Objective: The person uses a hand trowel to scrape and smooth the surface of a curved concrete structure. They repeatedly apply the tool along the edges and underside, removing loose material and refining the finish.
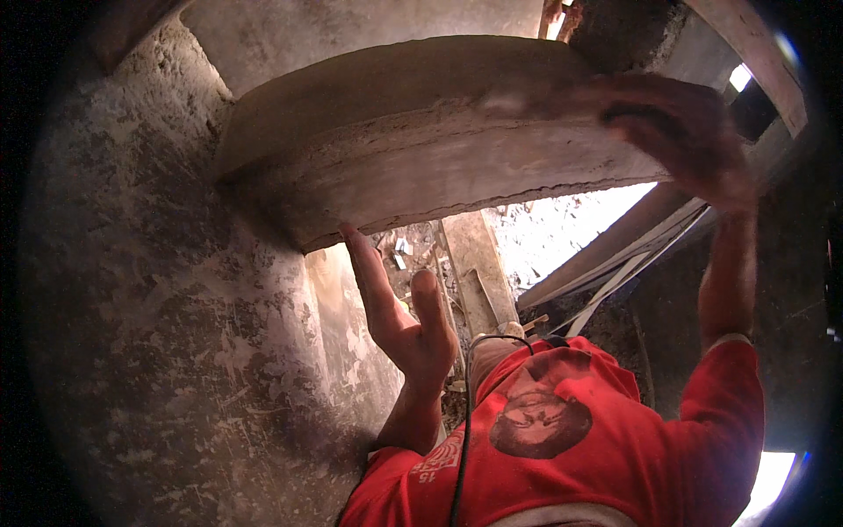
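Observation:
A thick, curved concrete ledge (pixel 395 167) with a rough lower edge spans the space in front of me. My left hand (pixel 411 321) is open below its left end, thumb apart from the fingers, and a fingertip meets the ledge's lower edge. At the ledge's right end, my right hand (pixel 680 132) is raised and smeared by motion. A blurred streak runs left from it along the ledge's face; whether it is fingers or a held thing, I cannot tell.
A rough, patchy plastered wall (pixel 176 334) rises close on my left. Beneath the ledge, a wooden plank (pixel 474 263) stands amid rubble (pixel 413 250). Beams and pale strips (pixel 615 285) slant on the right. A black cable (pixel 464 439) hangs down over my red shirt.

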Demonstrator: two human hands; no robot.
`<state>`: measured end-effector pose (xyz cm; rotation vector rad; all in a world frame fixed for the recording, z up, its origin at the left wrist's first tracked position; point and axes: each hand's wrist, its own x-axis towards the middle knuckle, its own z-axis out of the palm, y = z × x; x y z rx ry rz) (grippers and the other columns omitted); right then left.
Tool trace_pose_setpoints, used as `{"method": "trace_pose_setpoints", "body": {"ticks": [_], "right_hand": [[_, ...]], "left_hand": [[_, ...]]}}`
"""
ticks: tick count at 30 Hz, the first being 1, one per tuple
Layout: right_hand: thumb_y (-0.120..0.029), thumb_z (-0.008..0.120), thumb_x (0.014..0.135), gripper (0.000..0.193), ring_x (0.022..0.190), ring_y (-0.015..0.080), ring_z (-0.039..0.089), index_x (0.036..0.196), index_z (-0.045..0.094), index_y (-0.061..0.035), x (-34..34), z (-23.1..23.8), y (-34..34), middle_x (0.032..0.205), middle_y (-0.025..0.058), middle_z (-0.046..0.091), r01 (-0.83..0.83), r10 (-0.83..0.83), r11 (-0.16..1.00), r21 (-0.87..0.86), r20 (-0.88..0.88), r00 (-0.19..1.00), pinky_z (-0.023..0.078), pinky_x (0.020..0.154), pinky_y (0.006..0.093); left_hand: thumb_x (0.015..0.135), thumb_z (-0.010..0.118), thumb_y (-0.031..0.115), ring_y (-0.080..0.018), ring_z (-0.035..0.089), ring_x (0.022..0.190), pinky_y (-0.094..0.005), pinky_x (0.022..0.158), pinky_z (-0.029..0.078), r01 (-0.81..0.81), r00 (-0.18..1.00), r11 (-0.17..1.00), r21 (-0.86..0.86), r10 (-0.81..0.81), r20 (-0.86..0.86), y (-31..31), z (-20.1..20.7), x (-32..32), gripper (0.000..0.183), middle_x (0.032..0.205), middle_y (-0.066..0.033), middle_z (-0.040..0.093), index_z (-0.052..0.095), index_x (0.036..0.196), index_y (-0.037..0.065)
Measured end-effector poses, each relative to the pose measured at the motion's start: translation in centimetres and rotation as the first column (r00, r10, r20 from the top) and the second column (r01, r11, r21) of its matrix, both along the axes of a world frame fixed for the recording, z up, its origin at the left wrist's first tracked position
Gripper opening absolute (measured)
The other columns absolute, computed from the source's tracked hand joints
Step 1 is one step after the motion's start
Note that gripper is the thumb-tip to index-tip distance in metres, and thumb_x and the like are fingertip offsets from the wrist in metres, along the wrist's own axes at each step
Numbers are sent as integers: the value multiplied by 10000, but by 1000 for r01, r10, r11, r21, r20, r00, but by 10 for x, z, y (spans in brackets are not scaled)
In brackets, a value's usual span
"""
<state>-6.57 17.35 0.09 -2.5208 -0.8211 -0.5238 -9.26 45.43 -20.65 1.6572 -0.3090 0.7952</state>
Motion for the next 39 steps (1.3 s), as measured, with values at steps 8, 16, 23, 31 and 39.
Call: {"method": "trace_pose_setpoints", "body": {"ticks": [8, 16, 23, 31, 39], "right_hand": [[-105, 749, 865, 408, 866, 242, 741, 1263, 666, -78, -14, 4, 9, 1007, 115, 742, 78, -38, 964, -253, 158, 987, 597, 767, 342], [-173, 748, 864, 339, 821, 250, 724, 1186, 688, -81, 23, -36, 34, 980, 89, 735, -108, 251, 895, -434, 289, 924, 597, 696, 352], [-79, 724, 879, 360, 871, 195, 732, 1234, 671, -71, -6, 7, 6, 997, 104, 737, -14, 45, 970, -241, 124, 991, 603, 762, 321], [-109, 748, 869, 358, 863, 176, 734, 1217, 685, -54, 6, -7, 26, 964, 123, 745, 21, 18, 947, -320, 119, 993, 585, 734, 314], [-217, 763, 852, 413, 820, 259, 723, 1244, 678, -120, 27, -11, 8, 1032, 75, 736, 8, 229, 865, -503, 409, 883, 586, 692, 350]], "left_hand": [[1053, 487, 307, -415, 253, 1489, -491, 1206, 240, -51, 999, 998, 20, 51, 10, 5, -5, 2, 666, 1592, -296, 250, 245, 1530, -89], [1048, 502, 303, -404, 255, 1491, -485, 1208, 238, -36, 999, 999, -10, 36, 2, 5, 0, 1, 679, 1597, -288, 246, 235, 1530, -94], [1041, 505, 266, -411, 257, 1490, -476, 1207, 232, -35, 999, 999, -2, 35, -3, 8, -4, 6, 667, 1594, -300, 247, 235, 1529, -99], [1051, 484, 280, -416, 261, 1487, -479, 1208, 236, -73, 997, 997, 16, 73, -10, 13, -5, 6, 653, 1593, -297, 251, 239, 1533, -88], [1053, 485, 310, -406, 273, 1484, -474, 1207, 240, -99, 995, 995, 10, 99, -9, 8, -3, 6, 665, 1591, -292, 261, 244, 1534, -82]]}}
